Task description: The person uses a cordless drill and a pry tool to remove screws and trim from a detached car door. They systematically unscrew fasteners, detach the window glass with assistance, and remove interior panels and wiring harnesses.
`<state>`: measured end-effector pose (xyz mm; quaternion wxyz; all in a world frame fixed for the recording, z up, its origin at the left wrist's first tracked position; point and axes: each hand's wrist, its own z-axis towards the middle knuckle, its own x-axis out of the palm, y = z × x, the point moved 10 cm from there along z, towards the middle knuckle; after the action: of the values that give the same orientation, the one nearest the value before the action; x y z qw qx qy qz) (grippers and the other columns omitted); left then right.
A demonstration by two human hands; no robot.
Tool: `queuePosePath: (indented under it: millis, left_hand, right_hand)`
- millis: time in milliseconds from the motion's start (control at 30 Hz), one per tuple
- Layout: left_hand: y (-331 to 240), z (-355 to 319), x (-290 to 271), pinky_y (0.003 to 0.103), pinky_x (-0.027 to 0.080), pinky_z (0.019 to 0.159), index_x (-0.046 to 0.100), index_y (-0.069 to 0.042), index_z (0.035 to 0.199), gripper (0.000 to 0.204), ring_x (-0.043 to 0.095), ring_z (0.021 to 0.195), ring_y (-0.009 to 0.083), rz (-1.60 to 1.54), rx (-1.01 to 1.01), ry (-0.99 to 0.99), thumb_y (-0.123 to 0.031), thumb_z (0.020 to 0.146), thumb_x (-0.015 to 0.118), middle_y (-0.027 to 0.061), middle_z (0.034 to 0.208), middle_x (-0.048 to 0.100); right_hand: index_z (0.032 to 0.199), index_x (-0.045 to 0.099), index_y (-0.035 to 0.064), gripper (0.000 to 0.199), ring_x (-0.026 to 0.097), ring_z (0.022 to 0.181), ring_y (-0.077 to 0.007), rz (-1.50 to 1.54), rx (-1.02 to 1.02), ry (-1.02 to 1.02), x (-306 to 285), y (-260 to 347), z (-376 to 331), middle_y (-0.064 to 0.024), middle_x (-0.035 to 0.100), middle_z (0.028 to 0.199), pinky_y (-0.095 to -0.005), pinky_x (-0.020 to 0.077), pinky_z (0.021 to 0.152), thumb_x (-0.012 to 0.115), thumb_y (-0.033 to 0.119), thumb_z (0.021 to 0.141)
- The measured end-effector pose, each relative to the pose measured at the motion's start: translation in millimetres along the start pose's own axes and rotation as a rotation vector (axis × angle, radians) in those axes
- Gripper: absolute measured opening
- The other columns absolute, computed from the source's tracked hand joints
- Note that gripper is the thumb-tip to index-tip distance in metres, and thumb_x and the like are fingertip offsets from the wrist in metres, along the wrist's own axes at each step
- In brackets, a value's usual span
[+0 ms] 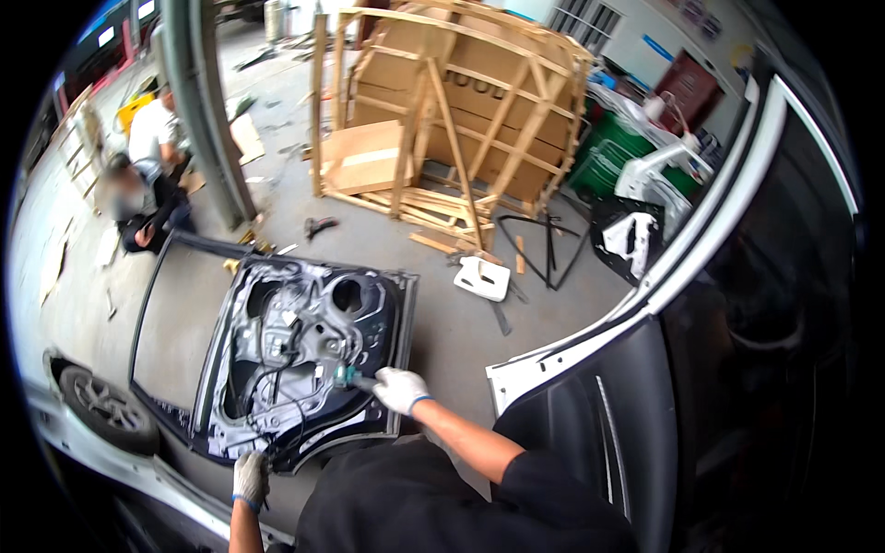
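A dark car door (401,309) lies in front of me with its bare metal inner frame, holes and wiring facing up. My right hand (401,391), in a white work glove, reaches over the door's right part. Its fingers are closed on a slim grey tool with a teal end (347,375), whose exact kind is blurred. My left hand (250,477), gloved likewise, is at the near left edge of the door beside the wiring. Its fingers are curled, and what they hold, if anything, is hidden.
A car body with an open door (590,442) stands close on my right. A wheel (106,405) is at left. Beyond are a wooden crate (429,120), a power drill (320,227), a white plastic container (481,279), a green bin (613,147), a pillar (198,111) and two crouching people (147,198).
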<state>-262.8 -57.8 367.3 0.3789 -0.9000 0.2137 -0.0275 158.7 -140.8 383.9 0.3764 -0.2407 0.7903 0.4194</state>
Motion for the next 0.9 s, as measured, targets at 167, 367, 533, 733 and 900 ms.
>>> queuePosePath:
  millis: [167, 367, 533, 733, 900]
  left_hand:
    - [-41.0, 0.1, 1.2, 0.027, 0.033, 0.041, 0.059, -0.010, 0.084, 0.031, 0.041, 0.046, 0.0094, 0.265, 0.026, 0.130, -0.037, 0.096, 0.053, -0.0022, 0.062, 0.050]
    - [-5.3, 15.7, -19.0, 0.028, 0.036, 0.040, 0.063, -0.005, 0.095, 0.032, 0.044, 0.047, 0.0098, 0.181, 0.030, 0.126, -0.036, 0.094, 0.055, 0.0000, 0.068, 0.053]
    - [25.3, 10.3, 8.3, 0.033, 0.047, 0.057, 0.066, 0.002, 0.110, 0.044, 0.056, 0.064, 0.0156, 0.230, 0.031, 0.211, -0.038, 0.094, 0.055, 0.0065, 0.076, 0.062]
    - [72.4, 11.3, 30.3, 0.033, 0.047, 0.052, 0.065, -0.001, 0.115, 0.048, 0.058, 0.062, 0.0171, 0.216, -0.016, 0.162, -0.042, 0.093, 0.054, 0.0078, 0.077, 0.063]
    - [60.8, -20.6, 37.8, 0.037, 0.053, 0.067, 0.065, 0.002, 0.116, 0.049, 0.066, 0.077, 0.0217, 0.141, -0.136, -0.057, -0.040, 0.092, 0.055, 0.0138, 0.089, 0.069]
  right_hand:
    - [0.117, 0.068, 0.0088, 0.045, 0.065, 0.108, -0.0338, 0.062, 0.187, -0.082, -2.6, -29.3, -40.2, -0.0163, 0.069, 0.114, -0.0418, 0.0503, 0.095, 0.059, 0.042, 0.088]
    - [0.109, 0.070, 0.0022, 0.036, 0.068, 0.103, -0.0337, 0.076, 0.147, -0.065, 55.2, -32.2, -77.6, -0.0209, 0.071, 0.105, -0.0390, 0.0508, 0.092, 0.065, 0.029, 0.086]
    - [0.110, 0.069, 0.0022, 0.036, 0.068, 0.099, -0.0354, 0.113, 0.107, -0.008, 69.5, -26.8, -85.3, -0.0220, 0.071, 0.102, -0.0406, 0.0519, 0.089, 0.065, 0.030, 0.086]
    - [0.111, 0.069, 0.0002, 0.035, 0.068, 0.101, -0.0302, 0.072, -0.011, 0.101, 70.5, -8.2, -31.2, -0.0196, 0.071, 0.105, -0.0366, 0.0509, 0.091, 0.065, 0.026, 0.087]
    - [0.111, 0.068, -0.0001, 0.033, 0.069, 0.098, -0.0267, 0.151, -0.187, 0.223, 69.7, 22.0, 21.6, -0.0177, 0.072, 0.104, -0.0347, 0.0511, 0.088, 0.065, 0.023, 0.088]
